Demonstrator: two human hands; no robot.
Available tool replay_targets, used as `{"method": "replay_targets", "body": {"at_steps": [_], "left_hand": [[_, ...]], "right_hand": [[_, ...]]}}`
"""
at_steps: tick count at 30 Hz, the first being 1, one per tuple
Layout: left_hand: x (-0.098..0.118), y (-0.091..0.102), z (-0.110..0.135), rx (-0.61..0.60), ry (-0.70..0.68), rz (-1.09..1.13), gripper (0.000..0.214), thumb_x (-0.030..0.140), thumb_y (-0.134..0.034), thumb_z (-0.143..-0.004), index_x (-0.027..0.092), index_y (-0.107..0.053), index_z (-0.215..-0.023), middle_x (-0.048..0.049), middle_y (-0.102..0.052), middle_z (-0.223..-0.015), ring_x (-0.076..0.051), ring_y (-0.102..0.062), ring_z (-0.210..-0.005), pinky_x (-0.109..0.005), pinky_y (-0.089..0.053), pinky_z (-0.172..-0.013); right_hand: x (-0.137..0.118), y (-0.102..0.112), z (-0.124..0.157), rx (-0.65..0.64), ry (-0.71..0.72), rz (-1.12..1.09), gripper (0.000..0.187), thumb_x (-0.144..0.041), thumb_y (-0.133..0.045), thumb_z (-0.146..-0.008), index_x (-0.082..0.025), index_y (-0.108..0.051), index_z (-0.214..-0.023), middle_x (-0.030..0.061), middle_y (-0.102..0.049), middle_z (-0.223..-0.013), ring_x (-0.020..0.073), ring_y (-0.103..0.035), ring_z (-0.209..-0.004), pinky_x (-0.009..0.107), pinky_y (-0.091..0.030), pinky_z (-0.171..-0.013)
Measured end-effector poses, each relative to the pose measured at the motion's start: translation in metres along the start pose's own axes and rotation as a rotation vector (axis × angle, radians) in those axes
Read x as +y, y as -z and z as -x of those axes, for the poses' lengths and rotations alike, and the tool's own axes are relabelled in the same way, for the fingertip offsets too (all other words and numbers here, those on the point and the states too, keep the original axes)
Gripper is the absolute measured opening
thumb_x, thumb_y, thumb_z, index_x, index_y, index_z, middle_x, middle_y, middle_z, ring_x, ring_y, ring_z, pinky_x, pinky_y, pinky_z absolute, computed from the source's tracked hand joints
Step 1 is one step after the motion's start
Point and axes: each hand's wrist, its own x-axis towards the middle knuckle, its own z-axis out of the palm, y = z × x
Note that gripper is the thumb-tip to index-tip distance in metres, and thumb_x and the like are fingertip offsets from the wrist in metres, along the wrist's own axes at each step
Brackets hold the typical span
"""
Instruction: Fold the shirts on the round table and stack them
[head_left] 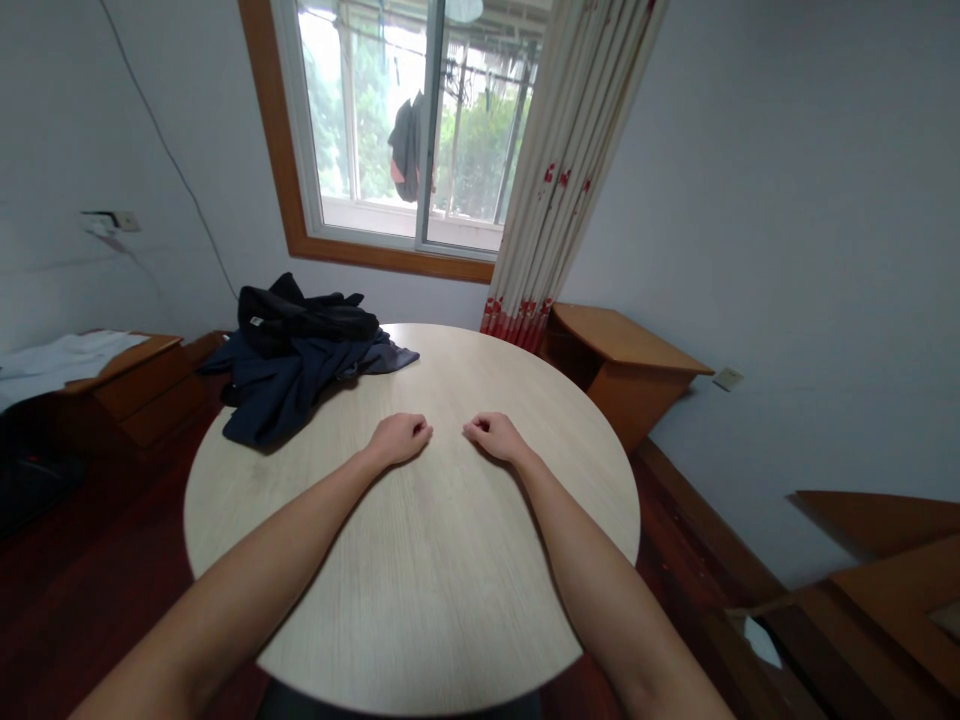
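Observation:
My left hand (402, 439) rests on the pale round wooden table (442, 560), its fingers curled into a loose fist with nothing seen in it. Across a small gap, my right hand (495, 437) lies on the same tabletop, curled the same way and also holding nothing visible. Both forearms reach in from the lower corners. Beyond my left hand, at the table's far left, sits a heap of dark clothing: a navy garment (285, 385) partly hanging over the edge, with a black garment (300, 318) bunched on top.
A wooden cabinet (630, 345) stands against the wall behind the table's right side. At left is a wooden drawer unit (142, 385) with white cloth (67, 352) on it. Ahead are a window (367, 130) and a patterned curtain (566, 170). Wooden furniture (892, 570) fills the lower right.

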Motion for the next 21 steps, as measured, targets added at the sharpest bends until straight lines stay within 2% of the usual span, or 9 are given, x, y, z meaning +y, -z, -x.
{"method": "replay_targets", "body": {"at_steps": [7, 10, 12, 14, 16, 17, 19, 21], "left_hand": [[0.002, -0.004, 0.001, -0.009, 0.005, 0.009, 0.034, 0.04, -0.048, -0.093, 0.02, -0.071, -0.079, -0.0065, -0.074, -0.083, -0.021, -0.065, -0.078, -0.029, -0.037, -0.064], [0.005, 0.003, 0.0, 0.005, 0.028, 0.032, 0.033, 0.041, -0.049, -0.092, 0.02, -0.071, -0.077, -0.0063, -0.073, -0.08, -0.021, -0.064, -0.075, -0.029, -0.036, -0.063], [0.0, 0.018, -0.001, 0.163, 0.114, 0.05, 0.034, 0.041, -0.048, -0.093, 0.02, -0.071, -0.079, -0.0067, -0.072, -0.079, -0.022, -0.064, -0.075, -0.031, -0.038, -0.065], [-0.014, 0.043, -0.002, 0.479, 0.235, 0.042, 0.036, 0.041, -0.044, -0.096, 0.02, -0.071, -0.086, -0.0083, -0.072, -0.085, -0.024, -0.065, -0.082, -0.033, -0.041, -0.072], [-0.036, 0.072, 0.0, 0.827, 0.325, -0.01, 0.033, 0.037, -0.043, -0.096, 0.019, -0.071, -0.098, -0.0109, -0.072, -0.101, -0.027, -0.063, -0.1, -0.038, -0.042, -0.086], [-0.049, 0.085, 0.002, 0.964, 0.371, -0.044, 0.032, 0.035, -0.046, -0.095, 0.019, -0.071, -0.105, -0.012, -0.071, -0.113, -0.029, -0.059, -0.11, -0.041, -0.041, -0.093], [-0.072, 0.105, 0.006, 1.103, 0.457, -0.086, 0.033, 0.033, -0.05, -0.092, 0.019, -0.069, -0.116, -0.0131, -0.062, -0.135, -0.033, -0.05, -0.126, -0.048, -0.036, -0.103], [-0.09, 0.114, 0.009, 1.088, 0.5, -0.099, 0.035, 0.033, -0.054, -0.09, 0.02, -0.069, -0.119, -0.013, -0.051, -0.149, -0.036, -0.042, -0.134, -0.054, -0.031, -0.108]], "right_hand": [[0.003, -0.001, 0.0, -0.01, 0.006, -0.033, 0.027, -0.039, -0.06, -0.084, -0.016, -0.072, -0.073, 0.0029, -0.069, -0.071, 0.0149, -0.057, -0.066, 0.025, -0.039, -0.062], [0.003, 0.0, 0.0, -0.02, -0.001, -0.047, 0.026, -0.038, -0.06, -0.083, -0.016, -0.072, -0.075, 0.0031, -0.069, -0.072, 0.0151, -0.057, -0.067, 0.025, -0.04, -0.062], [0.002, 0.001, 0.001, -0.031, -0.01, -0.064, 0.026, -0.037, -0.06, -0.084, -0.016, -0.072, -0.075, 0.0034, -0.07, -0.073, 0.0154, -0.058, -0.067, 0.025, -0.04, -0.063], [0.0, 0.002, 0.002, -0.035, -0.016, -0.074, 0.026, -0.036, -0.059, -0.084, -0.016, -0.072, -0.076, 0.0038, -0.07, -0.074, 0.0157, -0.059, -0.068, 0.026, -0.041, -0.064], [-0.003, 0.002, 0.002, -0.035, -0.022, -0.068, 0.025, -0.036, -0.06, -0.084, -0.016, -0.073, -0.078, 0.0043, -0.071, -0.076, 0.0161, -0.06, -0.069, 0.026, -0.041, -0.064], [-0.004, 0.002, 0.002, -0.034, -0.026, -0.057, 0.025, -0.036, -0.06, -0.084, -0.016, -0.074, -0.079, 0.0045, -0.072, -0.077, 0.0162, -0.06, -0.07, 0.026, -0.041, -0.064], [-0.006, 0.002, 0.001, -0.031, -0.032, -0.025, 0.024, -0.036, -0.061, -0.085, -0.016, -0.075, -0.08, 0.0048, -0.072, -0.077, 0.0164, -0.061, -0.07, 0.026, -0.04, -0.064], [-0.007, 0.002, 0.001, -0.028, -0.032, 0.003, 0.024, -0.036, -0.062, -0.085, -0.016, -0.075, -0.081, 0.0046, -0.072, -0.077, 0.0164, -0.06, -0.07, 0.026, -0.04, -0.064]]}}
